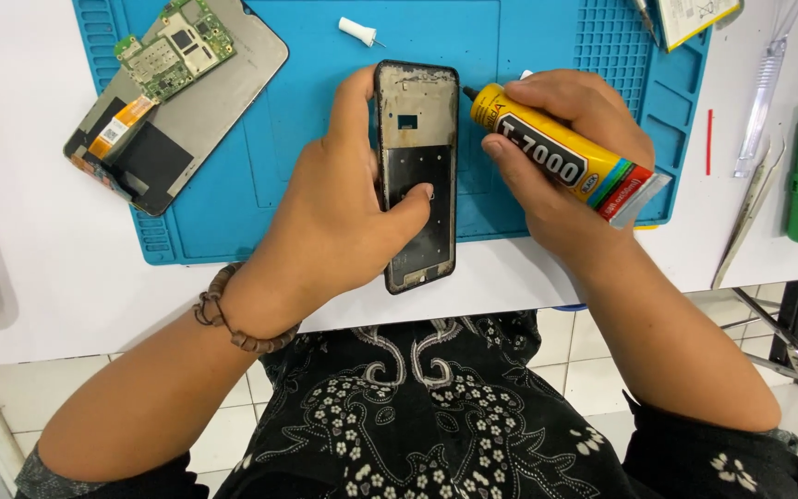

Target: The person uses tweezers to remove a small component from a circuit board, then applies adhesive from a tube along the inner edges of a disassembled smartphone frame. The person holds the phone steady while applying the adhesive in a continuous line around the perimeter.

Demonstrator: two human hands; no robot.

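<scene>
L hand (pixel 344 208) grips phone frame (pixel 417 176), thumb across; R hand (pixel 556 157) squeezes glue tube (pixel 561 155), nozzle at frame's top edge.

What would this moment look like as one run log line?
left hand: holds black phone frame | right hand: holds yellow glue tube, nozzle at frame's top right edge | under: blue work mat

We saw the left hand (pixel 344 208) gripping the black rectangular phone frame (pixel 417 176) on the blue silicone work mat (pixel 325 139), while the right hand (pixel 556 152) pressed the yellow glue tube (pixel 561 157), nozzle touching the frame's right edge.
</scene>
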